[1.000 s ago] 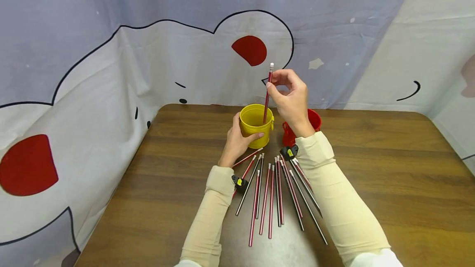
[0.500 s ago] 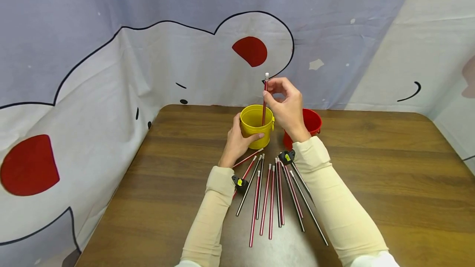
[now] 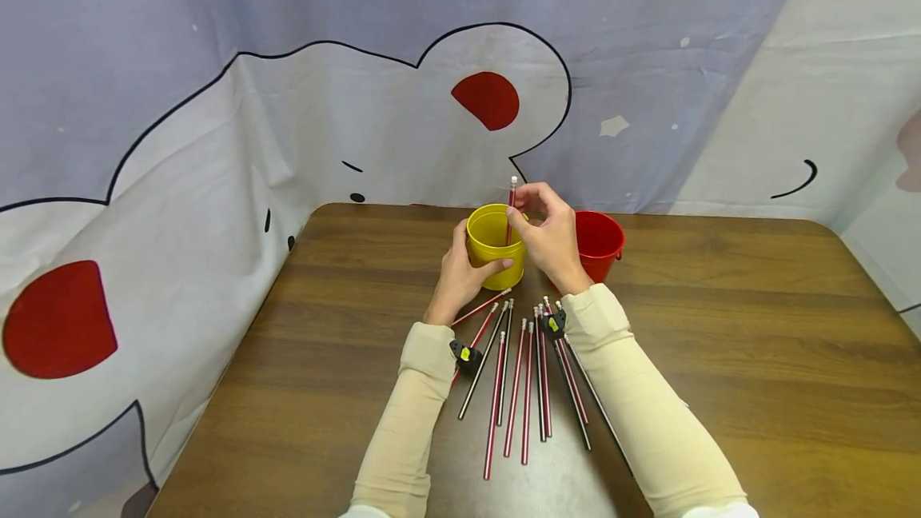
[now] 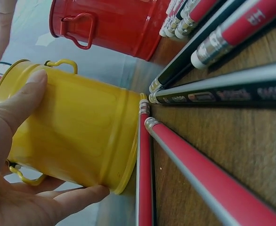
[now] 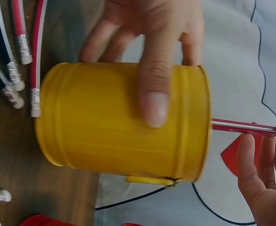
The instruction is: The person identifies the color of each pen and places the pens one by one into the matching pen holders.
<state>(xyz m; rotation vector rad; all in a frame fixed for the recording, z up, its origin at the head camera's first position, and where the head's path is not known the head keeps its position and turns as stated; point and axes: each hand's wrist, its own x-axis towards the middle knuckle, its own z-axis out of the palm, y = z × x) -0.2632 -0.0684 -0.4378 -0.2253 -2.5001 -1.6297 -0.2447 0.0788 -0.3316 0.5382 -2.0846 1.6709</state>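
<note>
My left hand (image 3: 461, 274) grips the yellow bucket (image 4: 81, 127) from its left side, thumb across the front and fingers around the far side. With thumb and fingertips my right hand (image 3: 550, 234) pinches a red striped pencil (image 5: 244, 126) near its white eraser end. The pencil stands nearly upright, its lower part inside the yellow bucket; its tip is hidden by the bucket wall. Close behind the right hand stands a red bucket (image 3: 599, 242), partly covered by that hand in the head view.
Several red and black striped pencils (image 3: 528, 390) lie fanned out on the wooden table (image 3: 309, 390), eraser ends toward the buckets. One red pencil (image 4: 145, 165) lies against the yellow bucket's base. A patterned cloth (image 3: 345, 118) hangs behind the table.
My right hand has come down and slightly left, lowering the pencil deeper into the yellow bucket. More of the red bucket shows now. The left hand has stayed in place.
</note>
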